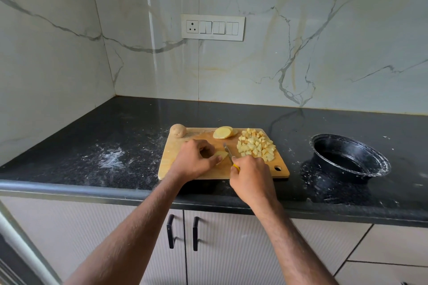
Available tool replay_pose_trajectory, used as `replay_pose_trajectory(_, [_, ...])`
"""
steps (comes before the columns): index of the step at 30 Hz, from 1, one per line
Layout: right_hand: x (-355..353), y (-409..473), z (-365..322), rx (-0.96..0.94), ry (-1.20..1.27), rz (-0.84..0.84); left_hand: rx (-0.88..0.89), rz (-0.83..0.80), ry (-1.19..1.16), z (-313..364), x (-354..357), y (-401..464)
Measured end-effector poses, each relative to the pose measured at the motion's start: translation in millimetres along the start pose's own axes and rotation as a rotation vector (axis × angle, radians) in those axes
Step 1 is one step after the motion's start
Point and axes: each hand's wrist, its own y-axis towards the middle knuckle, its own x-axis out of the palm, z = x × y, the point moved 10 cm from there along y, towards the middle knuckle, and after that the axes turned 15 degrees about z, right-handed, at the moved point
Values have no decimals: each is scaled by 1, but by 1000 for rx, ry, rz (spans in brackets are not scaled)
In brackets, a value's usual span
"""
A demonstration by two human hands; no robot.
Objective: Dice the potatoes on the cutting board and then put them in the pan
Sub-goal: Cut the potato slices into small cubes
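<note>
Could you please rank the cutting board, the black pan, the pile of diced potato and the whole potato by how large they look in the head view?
1. cutting board
2. black pan
3. pile of diced potato
4. whole potato

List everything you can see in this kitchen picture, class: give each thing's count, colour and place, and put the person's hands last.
cutting board: one, wooden, countertop centre
whole potato: one, brown, board's far left corner
potato slices: a few, pale yellow, board's far edge
diced potato: one heap, yellow, board's right side
pan: one, black, right of board
switch panel: one, white, wall
left hand: holds a potato piece
right hand: grips knife
</note>
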Motion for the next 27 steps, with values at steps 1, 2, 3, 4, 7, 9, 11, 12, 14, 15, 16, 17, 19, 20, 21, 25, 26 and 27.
replay_pose_trajectory(1, [1, 0, -1, -2, 2, 0, 22, -41, -9, 2, 1, -1])
replay_pose_trajectory(2, [1, 0, -3, -7, 0, -1, 43, -83, -17, 4, 3, -1])
replay_pose_trajectory(3, [1, 0, -5, -16, 1, 2, 54, -117, -12, 5, 4, -2])
replay_pose_trajectory(4, [0, 1, -7, -24, 1, 3, 56, -134, 0, 5, 4, -2])
replay_pose_trajectory(7, [3, 7, -11, -51, 6, -13, 35, -101, 11, 4, 2, -1])
replay_pose_trajectory(9, [5, 11, -11, -54, 16, -31, 10, -66, 9, 2, 2, 0])
replay_pose_trajectory(11, [3, 13, -10, -44, 30, -9, 12, -39, 30, 3, 2, 0])
replay_pose_trajectory(12, [1, 12, -9, -41, 37, 13, 22, -29, 41, 5, 1, -1])
replay_pose_trajectory(14, [-1, 7, -9, -41, 48, 38, 33, -14, 58, 8, 1, -1])
replay_pose_trajectory(15, [-1, 3, -9, -44, 51, 38, 29, -8, 68, 8, 1, 0])
replay_pose_trajectory(16, [0, 0, -10, -46, 52, 34, 20, -4, 79, 7, 1, 0])
replay_pose_trajectory(17, [0, -2, -10, -47, 54, 31, 8, -3, 90, 6, 2, 0])
replay_pose_trajectory(19, [1, -3, -11, -49, 52, 27, 1, -1, 101, 5, 2, 0])
replay_pose_trajectory(20, [1, -3, -11, -48, 50, 22, 0, 1, 100, 5, 3, 0])
replay_pose_trajectory(21, [1, -3, -11, -48, 49, 16, -3, 2, 98, 5, 2, 0])
replay_pose_trajectory(25, [1, -4, -15, -61, 43, -7, -24, 12, 91, 2, 2, 1])
replay_pose_trajectory(26, [2, -5, -16, -67, 36, -10, -27, 14, 92, 1, 3, 2])
replay_pose_trajectory(27, [2, -5, -16, -73, 32, -12, -33, 11, 93, 0, 4, 2])
